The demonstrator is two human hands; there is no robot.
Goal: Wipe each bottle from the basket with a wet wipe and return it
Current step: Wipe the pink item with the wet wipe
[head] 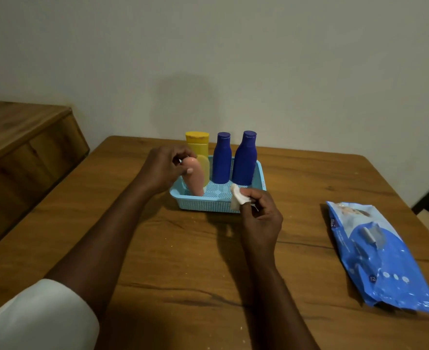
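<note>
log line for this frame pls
left hand: grips pink bottle in basket | right hand: pinches wipe | other bottles: in basket | wipe pack: on table

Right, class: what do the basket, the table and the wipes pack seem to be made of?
Basket: probably moulded plastic, light blue, matt, with perforated walls.
Table: wood or wood veneer, brown, showing grain lines and knots.
Wipes pack: likely thin plastic film, glossy, creased and printed.

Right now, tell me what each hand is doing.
Left hand: grips the pink bottle in the basket.
Right hand: pinches a wipe.
</note>
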